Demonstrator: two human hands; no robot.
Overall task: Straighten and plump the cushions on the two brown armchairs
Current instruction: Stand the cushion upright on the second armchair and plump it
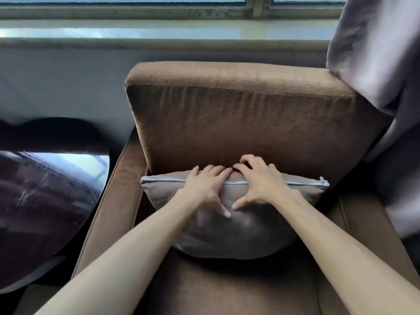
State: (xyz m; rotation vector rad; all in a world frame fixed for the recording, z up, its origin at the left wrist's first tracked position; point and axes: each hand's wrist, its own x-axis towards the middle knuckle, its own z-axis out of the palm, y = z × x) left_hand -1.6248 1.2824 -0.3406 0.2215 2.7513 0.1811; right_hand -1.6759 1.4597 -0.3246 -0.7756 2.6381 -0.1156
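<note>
Both hands were on the throw cushion point(234, 226), side by side at the middle of its top edge. Left hand point(208, 189) lay spread, palm down, fingers curled over the zip seam point(302, 182) toward the back, thumb angled down the front face. Right hand point(261, 186) mirrored it, fingers bent over the top edge, thumb tip nearly meeting the left one. Neither looked clenched; we read it as pressing and cupping, not a closed grip.

The cushion stood upright on the seat of the brown armchair point(227, 114), leaning vs. the backrest, zip edge up, roughly centred btwn the armrests. Its belly bulged forward and the top edge ran near level.

We judged the step as plumping/settling this cushion: top pushed down and back into the crease. Next move prob. called for a check that the corners sat even, a light pat on the face, then hands off and on to the 2nd armchair, which was not in view.

Room: seat in front of the cushion was free. Left armrest point(109, 201) sat just beside a glossy dark side table point(45, 201). On the right a grey curtain point(375, 64) hung over the backrest corner, so less slack there. Window ledge point(159, 30) ran behind, well apart from the hands.
</note>
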